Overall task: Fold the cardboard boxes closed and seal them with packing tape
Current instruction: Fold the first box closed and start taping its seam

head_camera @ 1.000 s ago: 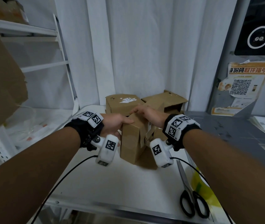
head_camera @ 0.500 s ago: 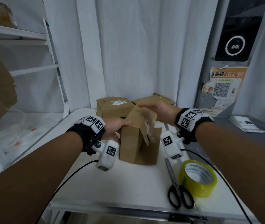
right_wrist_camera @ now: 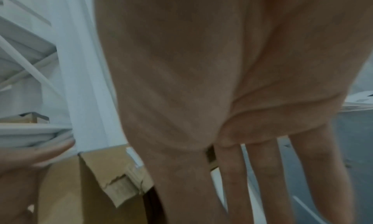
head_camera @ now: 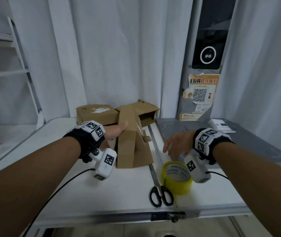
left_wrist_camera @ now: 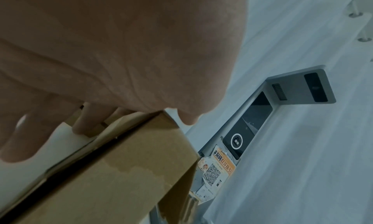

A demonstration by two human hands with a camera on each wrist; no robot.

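A tall brown cardboard box (head_camera: 127,144) stands upright in the middle of the white table (head_camera: 85,185), its flaps loose on the right side. My left hand (head_camera: 119,131) grips its top left edge, thumb over the top and fingers (left_wrist_camera: 40,131) down the far side of the box (left_wrist_camera: 121,171). My right hand (head_camera: 173,146) hovers open, fingers (right_wrist_camera: 262,171) spread and straight, just above a yellow roll of packing tape (head_camera: 177,178) that lies flat on the table. It touches nothing.
Two more cardboard boxes stand at the back, a left one (head_camera: 95,113) and a right one (head_camera: 144,110) with an open side. Black-handled scissors (head_camera: 160,192) lie left of the tape. A grey surface (head_camera: 204,139) with papers (head_camera: 220,125) adjoins on the right.
My right hand has let go of the box flap and swung right and down to above the tape roll. My left hand has stayed on the box.
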